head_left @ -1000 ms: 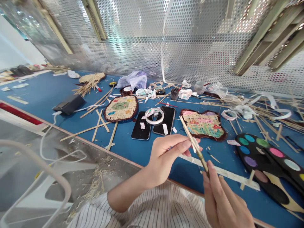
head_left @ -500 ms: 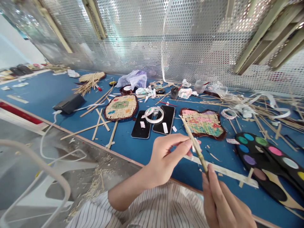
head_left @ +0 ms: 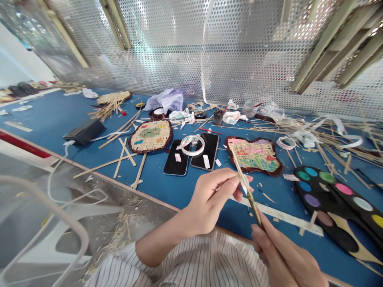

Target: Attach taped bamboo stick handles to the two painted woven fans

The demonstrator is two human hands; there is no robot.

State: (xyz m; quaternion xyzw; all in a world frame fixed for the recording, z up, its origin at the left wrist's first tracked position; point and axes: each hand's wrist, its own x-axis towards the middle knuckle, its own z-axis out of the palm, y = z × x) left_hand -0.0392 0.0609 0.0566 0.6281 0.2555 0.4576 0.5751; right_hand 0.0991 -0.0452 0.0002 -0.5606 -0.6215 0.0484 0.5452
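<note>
A thin bamboo stick [head_left: 253, 205] slants between my hands over the table's front edge, its pale tip pointing away from me. A strip of white tape [head_left: 244, 184] lies against its middle. My left hand [head_left: 209, 199] pinches the stick and tape between thumb and fingers. Lower down, my right hand [head_left: 283, 251] is closed round the stick's near end. Just beyond the tip lies a woven panel [head_left: 254, 154] with a dark brown edge and pink, red and green paint. A second painted woven panel [head_left: 151, 135], rounder, lies further left.
Two phones [head_left: 176, 163] lie mid-table, with a white tape roll [head_left: 193, 145] across them. A black paint palette [head_left: 332, 195] sits at right. Loose bamboo strips, crumpled tissues [head_left: 231, 117] and a plastic cup [head_left: 250, 108] stand along the back. A dark box [head_left: 85, 131] with a white cable is at left.
The stick has turned a little in my hands, and more of the white tape shows on it. My right hand has shifted slightly down along the stick. The view has moved slightly.
</note>
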